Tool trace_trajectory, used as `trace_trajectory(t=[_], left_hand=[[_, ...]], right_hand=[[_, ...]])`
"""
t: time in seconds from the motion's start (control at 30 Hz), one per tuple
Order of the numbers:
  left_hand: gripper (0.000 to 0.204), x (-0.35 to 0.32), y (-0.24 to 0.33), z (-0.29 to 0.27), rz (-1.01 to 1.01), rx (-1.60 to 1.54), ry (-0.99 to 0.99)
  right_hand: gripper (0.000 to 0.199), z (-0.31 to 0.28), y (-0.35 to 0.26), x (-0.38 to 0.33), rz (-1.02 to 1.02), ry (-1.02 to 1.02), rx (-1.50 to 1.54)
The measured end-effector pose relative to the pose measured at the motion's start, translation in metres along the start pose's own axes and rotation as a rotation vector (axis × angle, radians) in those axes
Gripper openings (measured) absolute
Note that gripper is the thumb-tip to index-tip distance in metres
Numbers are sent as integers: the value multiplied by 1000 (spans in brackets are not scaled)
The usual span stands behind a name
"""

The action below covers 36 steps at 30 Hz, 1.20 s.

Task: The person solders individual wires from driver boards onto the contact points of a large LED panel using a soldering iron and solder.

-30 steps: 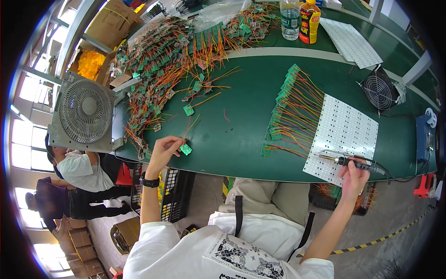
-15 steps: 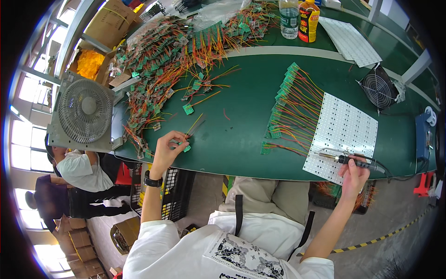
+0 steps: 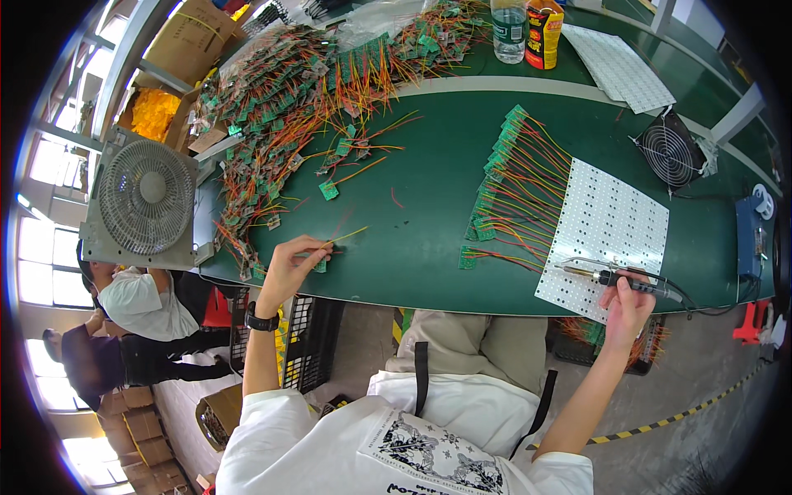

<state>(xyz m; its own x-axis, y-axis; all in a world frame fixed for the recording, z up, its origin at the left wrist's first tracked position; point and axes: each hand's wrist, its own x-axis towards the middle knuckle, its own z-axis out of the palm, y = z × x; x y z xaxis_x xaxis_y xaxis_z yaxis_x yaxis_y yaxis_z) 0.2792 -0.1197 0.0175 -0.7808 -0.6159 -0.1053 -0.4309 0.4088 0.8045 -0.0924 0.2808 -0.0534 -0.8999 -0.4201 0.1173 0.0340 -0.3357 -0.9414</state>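
Green counter (image 3: 412,247) fills the middle of a workshop, w/ a grey box fan (image 3: 147,202) at its 9 o'clock edge and a small black fan (image 3: 670,153) at 2 o'clock. Left hand (image 3: 289,262), at 7 o'clock on the counter, has its fingers (image 3: 318,244) pinched narrow on a small green circuit board (image 3: 319,266) w/ thin yellow and red wires (image 3: 346,235) running off toward 2 o'clock. Big heap of the same wired boards (image 3: 289,99) lies at 11 o'clock, well apart from that hand. Right hand (image 3: 627,301), at 4 o'clock, has fingers wrapped round a soldering iron (image 3: 615,276), tip lying over the near edge of a white dotted panel (image 3: 610,223). Neat row of wired boards (image 3: 503,181) sits just beside the panel at its 9 o'clock side. Clear water bottle (image 3: 509,29) and a yellow-red bottle (image 3: 543,37) stand touching at 12 o'clock. Another person in a white top (image 3: 136,301) sits below the box fan.
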Motion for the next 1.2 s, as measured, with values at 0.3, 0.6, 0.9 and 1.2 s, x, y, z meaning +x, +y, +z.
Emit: trace_trajectory(t=[0.3, 0.6, 0.9, 1.2], left_hand=[[20, -1, -4, 10, -134, -150, 15], [9, -10, 28, 49, -33, -474, -65], [15, -82, 74, 157, -254, -870, -554], [15, -84, 80, 185, -378, -987, -851]], right_hand=[[20, 1, -2, 0, 3, -13, -5], [22, -3, 0, -1, 2, -1, -21], [20, 8, -4, 1, -21, 45, 1], [21, -1, -1, 1, -35, 19, -12]])
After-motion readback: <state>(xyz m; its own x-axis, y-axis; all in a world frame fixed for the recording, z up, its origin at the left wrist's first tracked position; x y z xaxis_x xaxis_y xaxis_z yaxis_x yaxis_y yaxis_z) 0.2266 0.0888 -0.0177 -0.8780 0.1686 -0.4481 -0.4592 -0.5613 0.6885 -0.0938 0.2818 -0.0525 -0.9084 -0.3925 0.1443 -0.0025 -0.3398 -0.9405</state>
